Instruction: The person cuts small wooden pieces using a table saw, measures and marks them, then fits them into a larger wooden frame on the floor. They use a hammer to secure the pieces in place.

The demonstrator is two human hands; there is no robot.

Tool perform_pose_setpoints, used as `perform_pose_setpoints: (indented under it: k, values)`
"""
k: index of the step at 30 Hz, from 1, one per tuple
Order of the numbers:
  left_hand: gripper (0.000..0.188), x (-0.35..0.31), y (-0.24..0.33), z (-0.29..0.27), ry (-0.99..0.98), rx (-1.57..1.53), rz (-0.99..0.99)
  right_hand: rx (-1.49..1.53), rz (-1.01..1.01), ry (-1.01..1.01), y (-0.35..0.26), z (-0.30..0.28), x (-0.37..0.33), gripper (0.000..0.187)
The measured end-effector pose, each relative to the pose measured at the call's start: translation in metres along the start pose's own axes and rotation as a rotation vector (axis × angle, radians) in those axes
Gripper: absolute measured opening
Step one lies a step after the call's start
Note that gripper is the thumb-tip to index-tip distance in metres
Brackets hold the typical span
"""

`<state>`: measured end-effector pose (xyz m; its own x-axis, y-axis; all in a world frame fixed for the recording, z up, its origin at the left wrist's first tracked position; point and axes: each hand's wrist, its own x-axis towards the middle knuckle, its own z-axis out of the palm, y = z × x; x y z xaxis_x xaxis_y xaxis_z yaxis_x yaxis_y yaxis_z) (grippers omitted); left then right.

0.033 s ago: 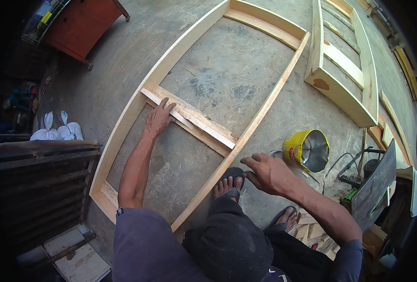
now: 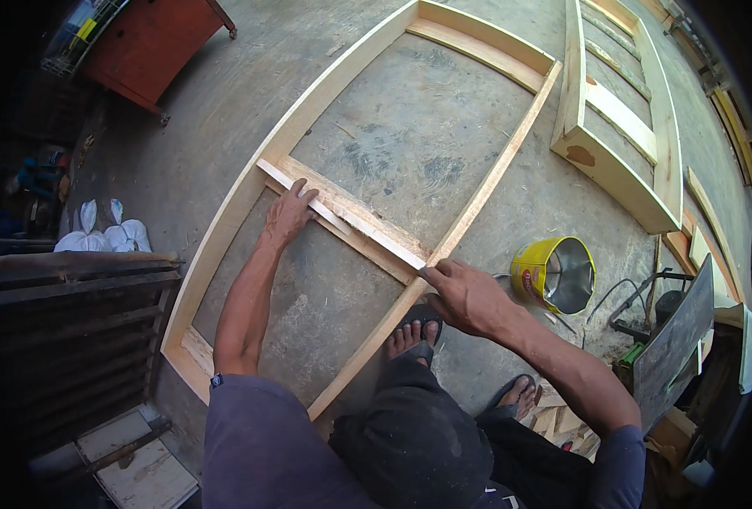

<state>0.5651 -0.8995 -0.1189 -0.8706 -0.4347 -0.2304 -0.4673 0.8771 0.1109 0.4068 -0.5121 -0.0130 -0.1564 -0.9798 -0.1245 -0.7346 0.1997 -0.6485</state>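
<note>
Holding a wood strip [image 2: 403, 252] across a wooden frame [image 2: 321, 102].
Grasping it toward ten o'clock with left hand [image 2: 287, 216] fingers; touching its four-o'clock end with right hand [image 2: 465, 297] fingers, can't tell if gripping.

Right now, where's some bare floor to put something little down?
Nearly bare grey concrete floor shows in two patches: inside the long pale wooden frame, beyond its rough wooden crosspiece, and between that frame and the red wheeled cabinet. It's crowded at the crosspiece with the left hand and right hand, and between the yellow round tin and dark flat board.
</note>
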Motion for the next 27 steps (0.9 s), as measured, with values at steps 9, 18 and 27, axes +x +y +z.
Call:
perform_pose_setpoints:
  k: [9, 18, 27]
  values:
    - [0.040, 0.020, -0.020, 0.005, 0.041, -0.015, -0.011, -0.050, 0.271, 0.105, 0.041, 0.120, 0.123, 0.034]
    - [0.037, 0.022, -0.025, 0.009, 0.084, 0.027, 0.047, -0.065, 0.197, 0.143, 0.041, 0.115, 0.118, 0.022]
    - [0.037, 0.022, -0.026, 0.015, 0.087, -0.024, 0.014, -0.010, 0.196, 0.134, 0.038, 0.107, 0.113, 0.023]
